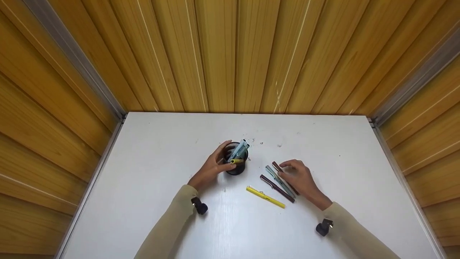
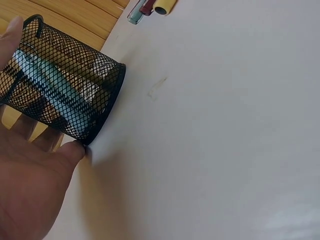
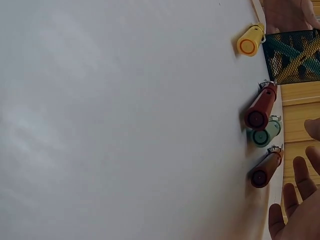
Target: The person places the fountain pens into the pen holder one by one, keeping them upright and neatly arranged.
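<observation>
If the cup (image 1: 235, 170) tipped: a slackening left hand (image 1: 210, 169) would probably have caused it, because the blue pens (image 1: 238, 149) leaned past its far-right rim beside the yellow tip (image 1: 235, 161).
Brown pen (image 3: 266, 167): right of the cup, it risked a clumsy pinch; your right hand (image 1: 300, 178) was near its far end, so it could have swung and nudged its neighbours.
Green pen (image 1: 280, 181) and maroon pen (image 1: 277, 189): between the brown pen and the yellow pen (image 1: 266, 197), right of the cup and nearer you, they had crowded near ends; a sideways scrape might have rolled one into the other.
Yellow pen: apart, to the cup's near right, it seemed least at risk.
Left hand: from the cup's left, you gripped its wall, thumb on the near side, fingers round the far side.
Right hand: right of the cup, your fingers stood parted by the brown pen, holding nothing; fingertip contact could not be told.
</observation>
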The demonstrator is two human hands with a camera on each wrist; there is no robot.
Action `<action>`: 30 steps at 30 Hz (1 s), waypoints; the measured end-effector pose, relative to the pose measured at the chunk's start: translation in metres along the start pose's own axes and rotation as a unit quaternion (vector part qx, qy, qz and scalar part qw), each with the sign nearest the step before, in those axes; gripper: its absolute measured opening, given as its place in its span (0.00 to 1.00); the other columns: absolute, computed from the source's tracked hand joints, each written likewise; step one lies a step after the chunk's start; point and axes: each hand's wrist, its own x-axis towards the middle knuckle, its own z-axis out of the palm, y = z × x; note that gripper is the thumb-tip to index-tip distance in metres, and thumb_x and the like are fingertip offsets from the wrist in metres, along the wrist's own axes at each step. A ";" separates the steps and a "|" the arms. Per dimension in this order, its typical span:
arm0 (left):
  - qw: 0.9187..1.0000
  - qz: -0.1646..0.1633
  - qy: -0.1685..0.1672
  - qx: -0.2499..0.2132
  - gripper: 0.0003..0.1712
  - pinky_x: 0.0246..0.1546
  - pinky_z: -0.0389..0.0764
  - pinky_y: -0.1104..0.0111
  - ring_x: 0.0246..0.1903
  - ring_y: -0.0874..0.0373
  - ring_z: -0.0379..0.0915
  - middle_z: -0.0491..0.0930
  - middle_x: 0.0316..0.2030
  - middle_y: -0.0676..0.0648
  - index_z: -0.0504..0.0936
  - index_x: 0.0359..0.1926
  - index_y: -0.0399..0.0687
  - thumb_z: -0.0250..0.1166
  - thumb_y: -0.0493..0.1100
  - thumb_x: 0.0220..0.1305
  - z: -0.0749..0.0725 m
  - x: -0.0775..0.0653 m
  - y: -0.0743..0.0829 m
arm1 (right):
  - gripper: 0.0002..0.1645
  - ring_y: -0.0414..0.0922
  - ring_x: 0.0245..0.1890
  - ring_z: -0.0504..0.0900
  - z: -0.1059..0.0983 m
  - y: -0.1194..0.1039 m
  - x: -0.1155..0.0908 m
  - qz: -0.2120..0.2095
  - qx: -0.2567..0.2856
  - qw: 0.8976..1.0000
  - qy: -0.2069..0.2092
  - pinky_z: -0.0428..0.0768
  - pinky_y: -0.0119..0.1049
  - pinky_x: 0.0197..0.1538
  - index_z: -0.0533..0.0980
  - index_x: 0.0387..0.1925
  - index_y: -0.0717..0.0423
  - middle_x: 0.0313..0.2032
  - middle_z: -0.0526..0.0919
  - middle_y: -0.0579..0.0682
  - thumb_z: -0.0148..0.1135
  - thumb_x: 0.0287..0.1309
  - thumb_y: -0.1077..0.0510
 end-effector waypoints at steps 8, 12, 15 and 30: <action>1.000 0.015 -0.023 0.006 0.56 0.85 0.49 0.45 0.87 0.44 0.44 0.50 0.88 0.45 0.49 0.91 0.65 0.72 0.45 0.73 -0.013 -0.006 0.001 | 0.16 0.52 0.58 0.81 -0.001 0.001 0.000 0.006 0.003 1.000 -0.004 0.75 0.40 0.62 0.87 0.53 0.59 0.54 0.87 0.51 0.80 0.65 0.62; 0.999 0.021 -0.042 -0.025 0.50 0.85 0.46 0.41 0.87 0.46 0.42 0.49 0.88 0.46 0.49 0.91 0.65 0.60 0.42 0.76 -0.019 -0.010 -0.001 | 0.16 0.53 0.57 0.81 -0.002 0.002 0.001 0.000 0.004 1.000 -0.001 0.75 0.42 0.62 0.87 0.52 0.59 0.52 0.88 0.52 0.80 0.64 0.62; 0.999 0.011 -0.033 -0.036 0.45 0.84 0.46 0.42 0.87 0.49 0.44 0.52 0.88 0.48 0.53 0.90 0.68 0.56 0.44 0.78 -0.018 -0.009 -0.001 | 0.16 0.54 0.57 0.81 -0.003 0.003 0.002 -0.001 0.001 1.000 -0.002 0.76 0.44 0.62 0.87 0.53 0.59 0.52 0.88 0.52 0.80 0.64 0.62; 0.994 -0.020 0.018 -0.106 0.40 0.85 0.43 0.44 0.87 0.50 0.43 0.54 0.87 0.48 0.55 0.89 0.64 0.53 0.45 0.81 0.002 -0.009 -0.002 | 0.19 0.54 0.63 0.77 -0.003 0.011 0.004 0.002 -0.047 0.999 -0.021 0.71 0.51 0.69 0.87 0.56 0.59 0.53 0.89 0.53 0.80 0.65 0.60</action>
